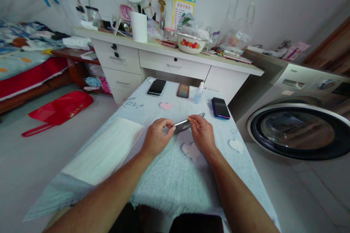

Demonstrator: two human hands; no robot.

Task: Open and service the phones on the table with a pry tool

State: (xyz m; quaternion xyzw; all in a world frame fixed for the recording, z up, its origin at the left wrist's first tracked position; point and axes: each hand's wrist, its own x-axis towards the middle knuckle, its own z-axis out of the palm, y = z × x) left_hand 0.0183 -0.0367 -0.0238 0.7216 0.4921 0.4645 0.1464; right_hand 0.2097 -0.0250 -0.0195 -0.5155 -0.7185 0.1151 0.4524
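Observation:
A dark phone (181,126) with a silvery edge is held tilted above the cloth-covered table (164,174). My left hand (158,135) pinches its left end between thumb and fingers. At the right end, my right hand (201,133) grips the phone's edge, with a small orange-brown thing showing at its fingertips. Beyond my hands lie a black phone (157,87), a small card-like item (183,90) that is partly blurred, and a clear spray bottle (198,93) standing upright. Another phone (220,108) with a purple-blue edge lies at the right.
A white sheet (105,149) lies along the table's left side. Behind stands a white desk (175,66) with a flowered bowl (191,43) and a paper roll (139,27). A washing machine (295,105) is at the right, a red bag (61,108) on the floor at left.

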